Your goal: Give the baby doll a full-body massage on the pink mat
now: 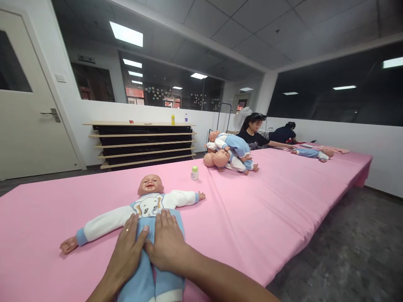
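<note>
A baby doll (147,206) lies on its back on the pink table cover (245,226), arms stretched out to both sides. It wears white sleeves, an elephant face on the chest and light blue trousers. Flat on the left side of its belly rests my left hand (129,247), fingers pointing toward the doll's head. My right hand (166,241) lies flat on the other side of the belly, its thumb close to my left thumb. Both hands have their fingers extended and hold nothing. The doll's feet are out of view at the bottom edge.
A small bottle with a green cap (194,173) stands beyond the doll. Several more dolls (231,151) are piled farther back. A person (253,132) sits behind the pile, reaching toward another doll (310,153); a second person (283,133) bends over farther away. The table's edge (302,243) runs along the right.
</note>
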A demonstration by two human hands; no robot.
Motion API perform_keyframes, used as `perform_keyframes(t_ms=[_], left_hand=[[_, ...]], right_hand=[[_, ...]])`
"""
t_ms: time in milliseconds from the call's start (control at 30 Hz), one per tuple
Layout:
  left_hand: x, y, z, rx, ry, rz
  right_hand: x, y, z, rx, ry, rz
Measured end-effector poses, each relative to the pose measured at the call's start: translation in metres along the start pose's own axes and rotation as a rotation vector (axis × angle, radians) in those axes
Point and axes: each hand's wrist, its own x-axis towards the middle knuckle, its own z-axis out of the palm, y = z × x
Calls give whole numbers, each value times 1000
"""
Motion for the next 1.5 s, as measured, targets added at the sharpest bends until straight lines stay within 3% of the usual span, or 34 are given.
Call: perform_keyframes(t_ms=[133, 233, 433, 700, 833, 967, 1100, 1233, 1333, 1433, 1500], left_hand=[[29, 31, -26, -152, -87, 250], [60, 34, -21, -136, -210, 302], [70, 10, 7, -126, -211, 255], [70, 5, 13, -82, -212, 169], [73, 3, 19, 11, -238, 99], [75, 13, 19, 132, -269, -70], [52, 28, 13, 196, -198, -269], [-1, 38, 7, 147, -125, -225], [-24, 44, -3, 85, -97, -114], [-6, 43, -16, -17, -73, 19], [21, 35, -17, -81, -109, 89]], right_hand=[[38, 6, -7, -25, 22, -445], [70, 15, 6, -28, 54, -536], [80, 30, 33, 0, 73, -437], [80, 34, 43, -69, 67, -297], [78, 36, 45, -139, 40, -124], [70, 30, 37, -161, -32, 106], [44, 15, 23, -105, -55, 283], [2, 5, 8, -30, -80, 222], [-13, 1, -4, -6, -68, 63], [3, -2, -8, -27, -25, -178], [26, -2, -2, -88, 23, -212]])
